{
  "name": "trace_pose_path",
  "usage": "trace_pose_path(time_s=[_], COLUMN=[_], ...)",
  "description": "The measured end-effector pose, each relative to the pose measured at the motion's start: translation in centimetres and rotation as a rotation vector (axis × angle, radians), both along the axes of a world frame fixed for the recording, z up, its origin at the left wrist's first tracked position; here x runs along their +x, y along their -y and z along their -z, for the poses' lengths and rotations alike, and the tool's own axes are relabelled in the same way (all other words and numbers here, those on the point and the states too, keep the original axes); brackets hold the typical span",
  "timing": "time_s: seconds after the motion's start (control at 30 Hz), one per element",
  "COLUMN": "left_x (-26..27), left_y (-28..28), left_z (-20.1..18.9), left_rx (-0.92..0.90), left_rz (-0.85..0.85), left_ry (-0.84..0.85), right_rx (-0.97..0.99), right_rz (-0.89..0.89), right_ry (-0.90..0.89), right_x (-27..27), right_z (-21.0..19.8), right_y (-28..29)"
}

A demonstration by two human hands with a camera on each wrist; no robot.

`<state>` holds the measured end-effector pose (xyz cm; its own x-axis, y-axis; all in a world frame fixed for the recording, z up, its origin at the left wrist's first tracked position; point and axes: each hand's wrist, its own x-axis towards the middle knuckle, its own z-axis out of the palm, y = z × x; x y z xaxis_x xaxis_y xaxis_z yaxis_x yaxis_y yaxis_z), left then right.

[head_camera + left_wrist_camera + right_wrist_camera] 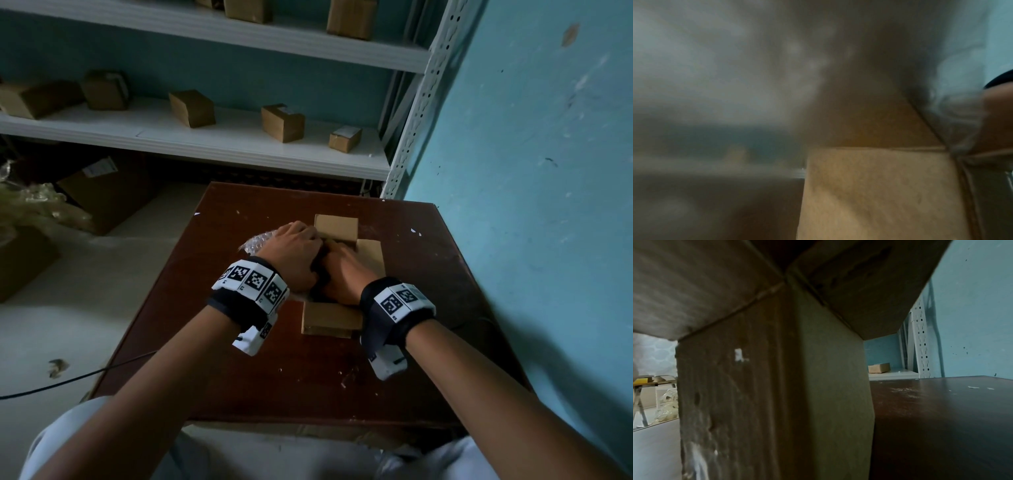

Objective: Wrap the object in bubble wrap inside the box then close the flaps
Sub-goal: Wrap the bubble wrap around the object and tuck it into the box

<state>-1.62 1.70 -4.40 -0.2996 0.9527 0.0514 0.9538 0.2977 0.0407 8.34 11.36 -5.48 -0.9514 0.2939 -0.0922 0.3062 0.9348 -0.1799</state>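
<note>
While your wall (534, 137) and shelves (212, 140) fill the far and right side, the brown surface (239, 359) sits against them, one far corner by the shelf post. On it, nearer the right edge than the left, stands the box (330, 320), its flaps spread open: one toward the far edge (335, 228), one toward the right edge (371, 257), one toward you. Bubble wrap (255, 241) spills over the box's left side; the object itself is hidden under your hands. Your left hand (294, 250) reaches into the box from the left, fingers curled down at the far flap's fold. Your right hand (346, 270) lies beside it, touching it, fingers down in the opening. What either hand grips I cannot tell. Several small cartons (282, 123) stand on the shelves.
</note>
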Motion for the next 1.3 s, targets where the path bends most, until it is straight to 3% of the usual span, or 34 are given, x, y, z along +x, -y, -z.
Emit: trace_pose_path(time_s=[0.5, 0.63, 0.77, 0.87, 1.1, 1.3], left_x=[-0.3, -0.3, -0.1, 0.3, 0.9, 1.0], left_y=[0.3, 0.5, 0.6, 0.6, -0.2, -1.1], left_z=[-0.1, -0.6, -1.2, -1.6, -1.8, -1.1], left_rx=[-0.011, -0.09, -0.114, -0.121, -0.154, -0.188], left_rz=[-0.006, 0.033, 0.039, 0.017, 0.059, -0.024], left_ry=[-0.019, -0.106, -0.126, -0.082, -0.127, -0.082], right_rx=[0.103, 0.049, -0.138, -0.162, -0.149, -0.216], right_rz=[-0.005, -0.015, -0.005, 0.0, -0.047, -0.05], right_ry=[0.142, 0.168, 0.028, -0.059, -0.021, -0.035], right_x=[-0.8, -0.4, 0.7, 1.7, 2.1, 2.1], right_z=[-0.6, -0.7, -1.7, -1.8, -0.8, -0.8], right_y=[0.3, -0.3, -0.7, -1.1, -1.4, -1.4])
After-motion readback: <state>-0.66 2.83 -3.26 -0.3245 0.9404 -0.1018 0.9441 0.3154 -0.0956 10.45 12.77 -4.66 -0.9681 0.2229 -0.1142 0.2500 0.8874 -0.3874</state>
